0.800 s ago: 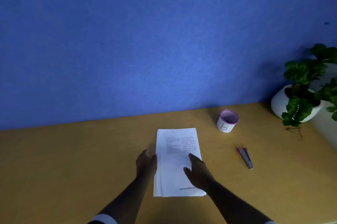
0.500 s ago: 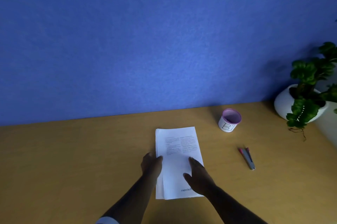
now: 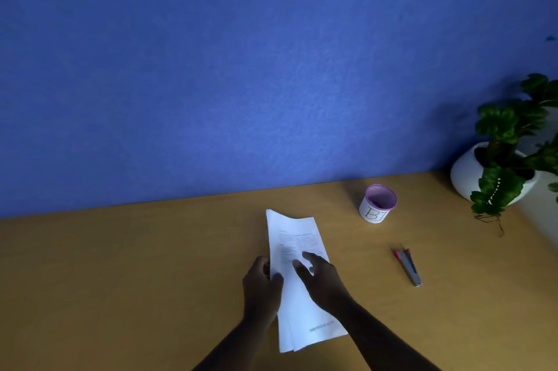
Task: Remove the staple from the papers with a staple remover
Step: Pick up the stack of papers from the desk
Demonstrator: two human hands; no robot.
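A stack of white printed papers [image 3: 297, 237] lies on the wooden desk [image 3: 120, 280] in front of me, its far left corner lifted. My left hand [image 3: 261, 286] grips the stack's left edge, thumb on top. My right hand [image 3: 321, 278] hovers over the sheets with its fingers spread, holding nothing. The staple remover [image 3: 409, 266], grey with pink tips, lies on the desk to the right of the papers, away from both hands. I cannot make out the staple.
A white cup [image 3: 377, 204] with a pink rim and black letters stands beyond the papers to the right. A potted plant [image 3: 501, 165] in a white pot sits at the far right corner. A blue wall [image 3: 241, 68] backs the desk.
My left hand has closed on the papers' left edge and lifted it, so the stack now tilts and skews. My right hand has come off the sheet.
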